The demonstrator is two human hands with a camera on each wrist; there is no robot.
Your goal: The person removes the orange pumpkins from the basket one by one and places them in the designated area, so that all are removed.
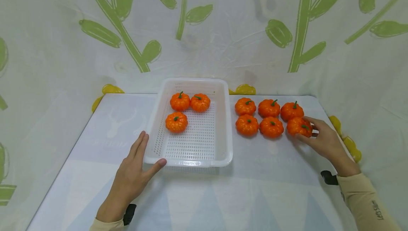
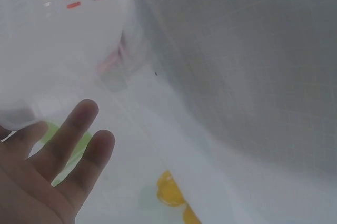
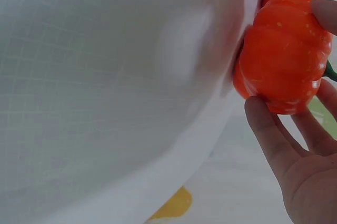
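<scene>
Head view gives the full layout: white basket (image 1: 192,163) w/ 3 pumpkins (image 1: 176,122) inside, plus 2 rows of 3 on the table (image 1: 255,181) to its R, incl. the one I've got. R wrist view adds what head cam hides: the pumpkin's lower side, w/ one of my fingertips (image 3: 258,109) pressed on its bottom edge there, another digit on it up top & more fingers behind. L wrist view adds the basket's outer wall close up, a few slots showing red, my L fingers spread next to it. My R hand (image 1: 328,144) grips the near-row, far-R pumpkin (image 1: 296,127), thumb & fingers curled round its R side; it sits right in front of the back-row R pumpkin (image 1: 291,108). Can't tell if its base is off the table. My L hand (image 1: 130,174) isn't gripping: fingers straight along the basket's near-L corner, thumb by the near rim; exact contact unclear. Gripped pumpkin: glossy orange, ribbed, squat, w/ small lighter specks; tipped, short green stem pointing R toward my palm.
</scene>
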